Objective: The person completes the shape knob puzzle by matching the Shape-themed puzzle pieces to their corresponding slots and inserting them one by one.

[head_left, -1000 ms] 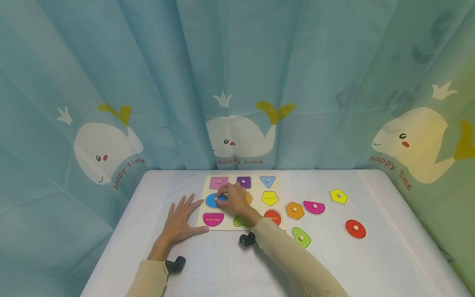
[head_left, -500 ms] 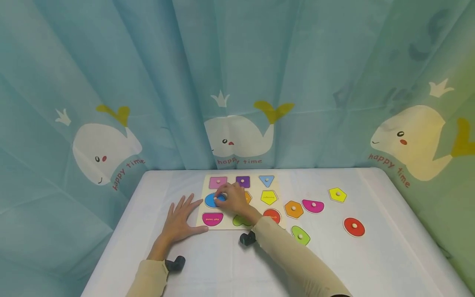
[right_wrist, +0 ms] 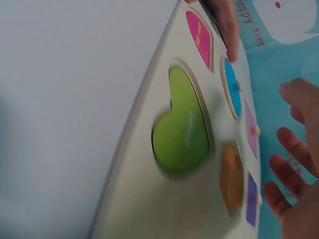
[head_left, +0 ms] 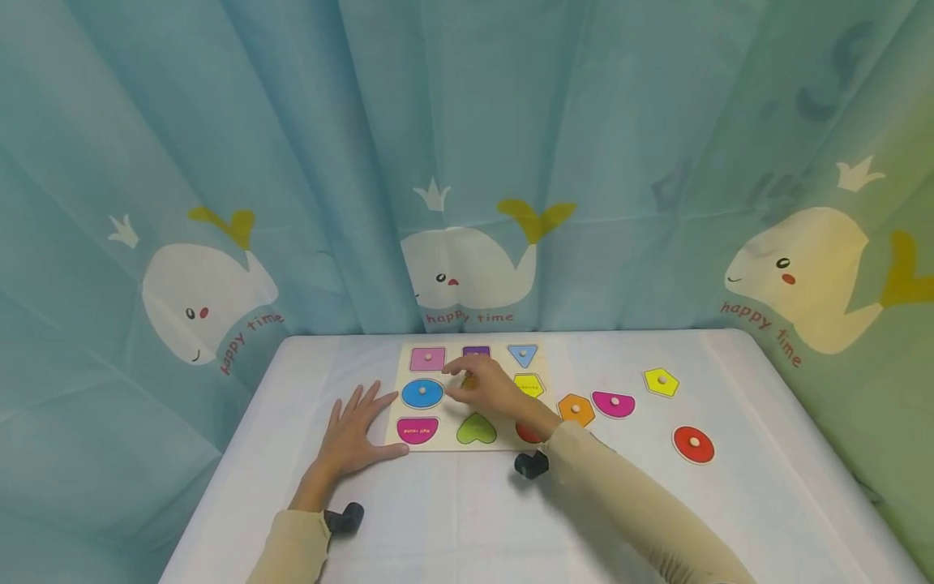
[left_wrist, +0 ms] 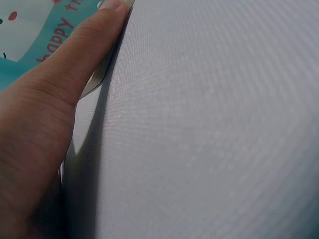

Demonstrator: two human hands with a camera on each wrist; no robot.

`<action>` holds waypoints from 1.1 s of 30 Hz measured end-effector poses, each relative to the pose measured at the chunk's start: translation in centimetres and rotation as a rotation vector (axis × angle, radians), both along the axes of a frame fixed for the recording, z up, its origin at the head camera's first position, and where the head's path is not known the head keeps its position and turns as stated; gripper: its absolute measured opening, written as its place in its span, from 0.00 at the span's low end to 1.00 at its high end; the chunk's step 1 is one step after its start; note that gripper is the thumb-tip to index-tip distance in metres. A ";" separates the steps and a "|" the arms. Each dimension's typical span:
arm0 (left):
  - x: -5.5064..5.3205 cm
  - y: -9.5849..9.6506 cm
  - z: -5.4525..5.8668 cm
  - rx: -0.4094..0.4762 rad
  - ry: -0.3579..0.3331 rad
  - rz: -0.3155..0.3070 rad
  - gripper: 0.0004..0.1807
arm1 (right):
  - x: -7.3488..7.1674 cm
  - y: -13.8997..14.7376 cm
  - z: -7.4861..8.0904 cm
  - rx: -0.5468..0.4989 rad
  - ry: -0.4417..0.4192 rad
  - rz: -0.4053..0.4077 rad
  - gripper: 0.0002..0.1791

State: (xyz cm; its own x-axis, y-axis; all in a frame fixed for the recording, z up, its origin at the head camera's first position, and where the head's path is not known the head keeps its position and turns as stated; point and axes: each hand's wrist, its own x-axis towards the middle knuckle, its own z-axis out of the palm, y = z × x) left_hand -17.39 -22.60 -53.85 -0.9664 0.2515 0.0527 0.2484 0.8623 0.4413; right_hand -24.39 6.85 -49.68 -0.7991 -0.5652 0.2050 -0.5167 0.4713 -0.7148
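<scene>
A wooden shape puzzle board lies near the table's far edge. In it sit a blue oval piece, a pink rectangle, a purple square and a blue triangle, most with knobs showing. My right hand hovers over the board's middle, fingers bent loosely and apart, holding nothing. Beneath it lies the orange hexagon recess, beside the green heart recess. My left hand rests with spread fingers at the board's left edge, thumb touching its near corner.
Right of the board lie an orange hexagon, a magenta half round, a yellow pentagon and a red circle. My right sleeve crosses the white table. A blue curtain hangs behind.
My right hand has let go of the blue oval's knob and moved right and up off it. My left hand stays put. The loose green heart is now hidden behind my right sleeve.
</scene>
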 end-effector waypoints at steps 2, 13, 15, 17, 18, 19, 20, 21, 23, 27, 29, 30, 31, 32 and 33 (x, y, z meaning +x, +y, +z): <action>0.0 0.0 0.1 0.003 0.002 -0.001 0.54 | 0.0 1.2 0.2 0.002 0.016 0.005 0.19; -0.2 0.1 0.4 -0.009 -0.019 0.006 0.55 | 2.0 8.2 1.2 0.032 0.006 -0.090 0.23; -0.2 0.2 0.5 -0.010 -0.025 0.006 0.55 | 2.4 9.3 1.3 0.047 -0.010 -0.129 0.24; -0.2 0.2 0.6 -0.005 -0.032 0.005 0.55 | 2.7 10.5 1.4 0.051 -0.007 -0.155 0.24; -0.2 0.2 0.6 -0.002 -0.034 0.005 0.55 | 2.9 11.0 1.4 0.048 0.000 -0.163 0.24; -0.2 0.2 0.6 0.001 -0.035 0.005 0.55 | 3.0 11.5 1.3 0.045 0.013 -0.173 0.24; -0.2 0.2 0.6 0.001 -0.033 0.005 0.55 | 3.1 12.1 1.2 0.037 0.024 -0.181 0.24; -0.2 0.2 0.6 0.001 -0.032 0.004 0.54 | 3.2 12.6 1.1 0.031 0.037 -0.188 0.23; -0.2 0.2 0.6 -0.002 -0.026 0.002 0.54 | 3.3 13.6 0.8 0.017 0.057 -0.202 0.22; -0.2 0.2 0.5 -0.012 -0.021 0.002 0.54 | 3.7 15.3 0.2 0.028 0.049 -0.251 0.21; -0.2 0.2 0.4 -0.012 -0.018 0.003 0.54 | 3.9 16.1 -0.1 0.031 0.039 -0.272 0.20; -0.2 0.2 0.4 -0.014 -0.018 0.004 0.54 | 4.0 16.6 -0.3 0.031 0.039 -0.278 0.20; -0.1 0.2 0.4 -0.011 -0.016 0.004 0.54 | 4.1 17.0 -0.4 0.029 0.037 -0.288 0.20; -0.1 0.2 0.3 -0.011 -0.015 0.003 0.54 | 4.2 17.3 -0.6 0.027 0.039 -0.296 0.19; 0.0 0.2 0.3 -0.009 -0.013 0.002 0.54 | 4.4 17.7 -0.8 0.034 0.044 -0.307 0.19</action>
